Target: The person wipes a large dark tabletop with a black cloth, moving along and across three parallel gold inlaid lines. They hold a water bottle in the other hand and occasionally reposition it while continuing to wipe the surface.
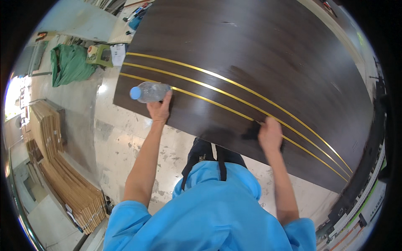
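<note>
Dark brown board (pixel 268 54) spreads across the scene, with three gold strips (pixel 215 88) running over it from the far left to the near right. At the left, a clear plastic bottle (pixel 153 92) lies over the strip nearest the person, its blue cap (pixel 135 93) toward the left; whether it touches the board I cannot tell. The left hand (pixel 159 111) grips it from the near side, thumb along its right end. Further right, the right hand (pixel 271 134) is curled narrow and blurred over the same near strip; I cannot tell if it holds anything. Well apart on the left, brown panels (pixel 79 190) stand stacked on the near side, and a green cover (pixel 71 65) drapes something farther off.
</note>
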Demonstrator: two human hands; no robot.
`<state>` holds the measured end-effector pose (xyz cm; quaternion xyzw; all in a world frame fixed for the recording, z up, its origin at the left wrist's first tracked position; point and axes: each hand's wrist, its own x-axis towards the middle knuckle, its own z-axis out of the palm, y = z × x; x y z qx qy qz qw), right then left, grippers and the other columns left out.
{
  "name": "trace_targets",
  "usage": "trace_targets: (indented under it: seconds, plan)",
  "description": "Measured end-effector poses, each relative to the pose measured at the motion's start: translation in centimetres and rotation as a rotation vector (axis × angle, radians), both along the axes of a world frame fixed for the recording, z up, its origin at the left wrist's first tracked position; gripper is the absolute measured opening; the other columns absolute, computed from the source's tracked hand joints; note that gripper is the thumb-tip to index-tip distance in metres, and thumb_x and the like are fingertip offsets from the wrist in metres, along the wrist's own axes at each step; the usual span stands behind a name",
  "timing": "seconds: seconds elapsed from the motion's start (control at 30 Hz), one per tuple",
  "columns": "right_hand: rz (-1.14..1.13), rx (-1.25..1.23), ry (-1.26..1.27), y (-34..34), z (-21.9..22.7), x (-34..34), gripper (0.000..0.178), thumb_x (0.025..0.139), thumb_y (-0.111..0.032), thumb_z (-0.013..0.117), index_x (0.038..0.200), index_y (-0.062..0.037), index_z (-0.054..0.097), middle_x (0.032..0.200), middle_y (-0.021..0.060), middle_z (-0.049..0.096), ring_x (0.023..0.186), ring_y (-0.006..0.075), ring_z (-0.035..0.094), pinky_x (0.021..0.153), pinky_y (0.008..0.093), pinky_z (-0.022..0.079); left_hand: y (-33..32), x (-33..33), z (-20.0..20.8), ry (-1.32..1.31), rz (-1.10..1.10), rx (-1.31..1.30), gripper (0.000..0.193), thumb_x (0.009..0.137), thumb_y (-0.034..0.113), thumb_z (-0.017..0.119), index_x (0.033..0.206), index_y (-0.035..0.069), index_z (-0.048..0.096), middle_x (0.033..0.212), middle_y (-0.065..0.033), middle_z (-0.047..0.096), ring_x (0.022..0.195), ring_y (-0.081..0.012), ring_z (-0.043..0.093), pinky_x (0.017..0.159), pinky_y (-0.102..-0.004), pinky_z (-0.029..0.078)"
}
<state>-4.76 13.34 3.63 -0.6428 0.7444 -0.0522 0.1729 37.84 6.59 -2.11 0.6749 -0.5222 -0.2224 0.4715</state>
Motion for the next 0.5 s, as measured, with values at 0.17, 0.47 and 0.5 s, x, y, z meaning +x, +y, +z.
trace_targets:
  seconds: [0.17,0.47,0.5]
  plan:
    - [0.527,-0.392,-0.271,-2.8,-2.9,14.5,0.006,0.083,-0.012,0.066,0.087,-0.0096,0.062,0.09,0.0147,0.061,0.087,0.0335,0.061,0.077,0.0443,0.05,-0.3,0.5,-0.6,0.026,-0.057,0.026,0.047,0.095,0.015,0.082,0.136,-0.001,0.066,0.13,-0.0102,0.071,0.119,-0.0237,0.066,0.111,-0.038,0.048]
    - [-0.596,-0.25,0.118,9.2,-2.8,-9.5,0.01,0.096,-0.012,0.065,0.095,-0.0024,0.063,0.096,0.0196,0.063,0.096,0.044,0.062,0.085,0.0552,0.049,-0.2,0.8,-2.3,0.208,0.017,-0.003,0.056,0.097,0.029,0.083,0.138,-0.002,0.064,0.137,-0.0146,0.065,0.125,-0.0275,0.061,0.112,-0.0409,0.046]
    - [-0.7,-0.299,0.195,10.0,-3.1,-12.4,0.012,0.097,-0.013,0.065,0.096,-0.001,0.062,0.097,0.0204,0.063,0.095,0.0446,0.061,0.085,0.0553,0.049,-0.3,0.8,-2.3,0.234,0.002,-0.004,0.056,0.097,0.029,0.084,0.139,-0.002,0.063,0.137,-0.0145,0.065,0.125,-0.0273,0.061,0.112,-0.0409,0.046]
